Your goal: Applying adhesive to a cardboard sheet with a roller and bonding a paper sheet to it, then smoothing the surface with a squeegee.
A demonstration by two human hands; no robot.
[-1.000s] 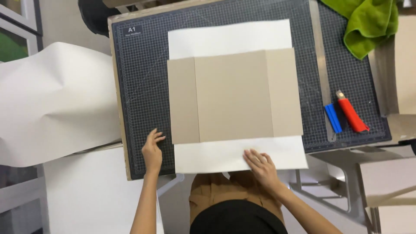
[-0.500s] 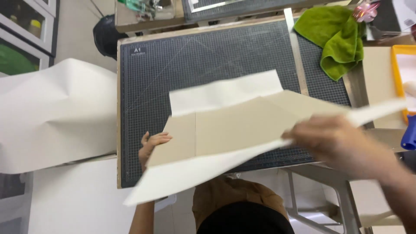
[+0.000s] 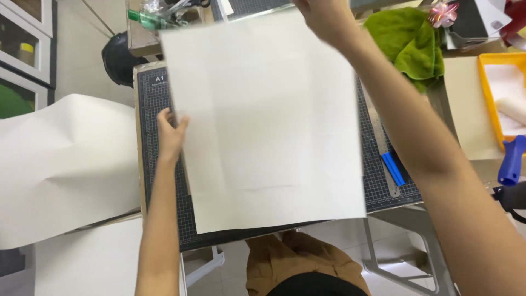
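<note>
The white sheet (image 3: 263, 120), half lifted a moment ago, now lies flipped blank side up over the cutting mat (image 3: 150, 137).
The left hand (image 3: 171, 134) pinches its left edge; the right hand (image 3: 323, 19) holds the far edge, grip unclear. It looks light, thin and floppy, easily creased; best held at opposite edges.

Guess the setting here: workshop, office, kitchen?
Likely a craft or bookbinding workbench: a gridded cutting mat, a metal ruler along its edge, and a yellow tray holding a roller.
</note>
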